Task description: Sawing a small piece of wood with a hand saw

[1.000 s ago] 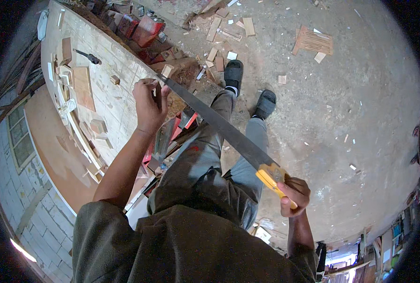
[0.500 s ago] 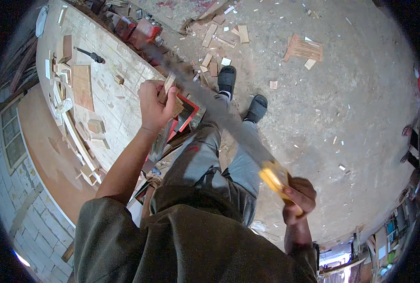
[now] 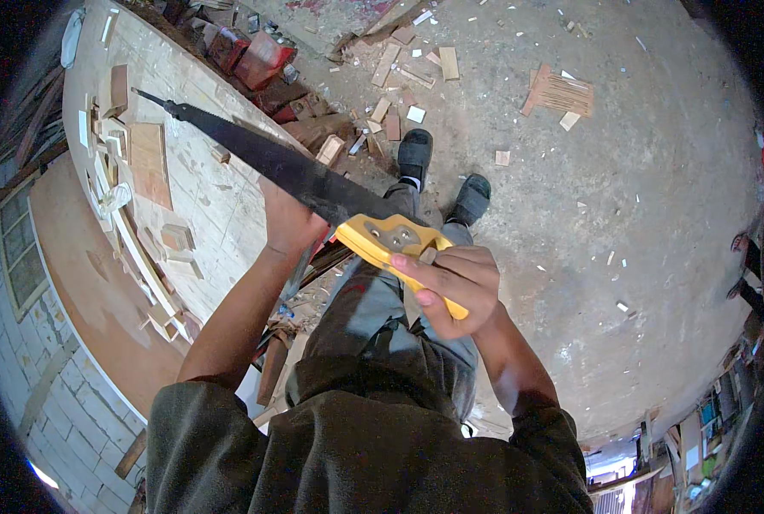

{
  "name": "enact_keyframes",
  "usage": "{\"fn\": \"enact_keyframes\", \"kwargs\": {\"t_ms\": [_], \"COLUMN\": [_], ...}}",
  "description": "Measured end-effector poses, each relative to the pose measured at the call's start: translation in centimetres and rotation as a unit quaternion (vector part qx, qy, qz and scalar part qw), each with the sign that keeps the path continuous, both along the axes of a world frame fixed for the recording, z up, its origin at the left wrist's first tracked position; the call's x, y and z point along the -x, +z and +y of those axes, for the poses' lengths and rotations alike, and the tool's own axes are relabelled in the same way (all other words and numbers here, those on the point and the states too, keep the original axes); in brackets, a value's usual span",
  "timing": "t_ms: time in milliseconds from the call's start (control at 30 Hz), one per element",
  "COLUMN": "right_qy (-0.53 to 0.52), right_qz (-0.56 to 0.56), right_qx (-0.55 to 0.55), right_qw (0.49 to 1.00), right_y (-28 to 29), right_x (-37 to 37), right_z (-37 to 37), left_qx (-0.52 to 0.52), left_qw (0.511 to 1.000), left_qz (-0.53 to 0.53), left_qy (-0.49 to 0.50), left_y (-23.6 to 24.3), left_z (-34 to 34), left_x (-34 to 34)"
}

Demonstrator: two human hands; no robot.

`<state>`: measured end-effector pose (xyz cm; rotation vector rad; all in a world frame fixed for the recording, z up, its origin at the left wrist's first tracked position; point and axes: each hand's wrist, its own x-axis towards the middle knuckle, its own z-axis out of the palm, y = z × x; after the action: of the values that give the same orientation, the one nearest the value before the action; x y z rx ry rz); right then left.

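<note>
My right hand (image 3: 466, 287) is closed round the yellow handle of a handsaw (image 3: 377, 238). Its dark blade slants up and left over the edge of the wooden worktable (image 3: 227, 201). My left hand (image 3: 289, 221) is at the table's edge below the blade, which hides its fingers and whatever they hold. Beyond the blade, a small wood block (image 3: 330, 150) shows; I cannot tell whether my left hand touches it. The blade's tip overlaps a black slim tool (image 3: 150, 97) lying on the table.
A flat wood panel (image 3: 148, 163), small blocks (image 3: 177, 237) and long strips (image 3: 137, 257) lie on the table's left part. Wood offcuts (image 3: 386, 64) and a slatted brown piece (image 3: 562, 92) are scattered on the concrete floor. My sandalled feet (image 3: 414, 154) stand beside the table.
My right hand has brought the saw up and left, so the blade now lies across the table and over my left hand. The wood piece seen in my left hand earlier is no longer visible there.
</note>
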<state>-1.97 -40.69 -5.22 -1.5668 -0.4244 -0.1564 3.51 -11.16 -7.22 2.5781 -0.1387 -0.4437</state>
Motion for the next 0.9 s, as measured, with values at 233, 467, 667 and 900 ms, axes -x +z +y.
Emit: {"fn": "enact_keyframes", "kwargs": {"t_ms": [233,467,667,900], "right_qy": [-0.035,-0.024,0.002,-0.026], "right_qz": [0.011,0.017,0.036,0.039], "right_qx": [-0.018,-0.008,0.026,-0.014], "right_qw": [0.999,1.0,0.999,0.999], "right_y": [-0.4,-0.6,0.1,-0.9], "right_x": [-0.9,-1.1,-1.4,-0.9], "right_z": [1.4,1.5,0.6,1.3], "left_qx": [-0.059,-0.055,-0.044,-0.047], "left_qw": [0.984,0.983,0.985,0.981], "left_qz": [-0.159,-0.162,-0.154,-0.175], "left_qy": [-0.053,-0.063,-0.059,-0.073], "left_y": [0.9,1.0,1.0,1.2], "left_z": [-1.1,-1.1,-1.0,-1.2], "left_x": [-0.9,-0.9,-1.1,-1.3]}}
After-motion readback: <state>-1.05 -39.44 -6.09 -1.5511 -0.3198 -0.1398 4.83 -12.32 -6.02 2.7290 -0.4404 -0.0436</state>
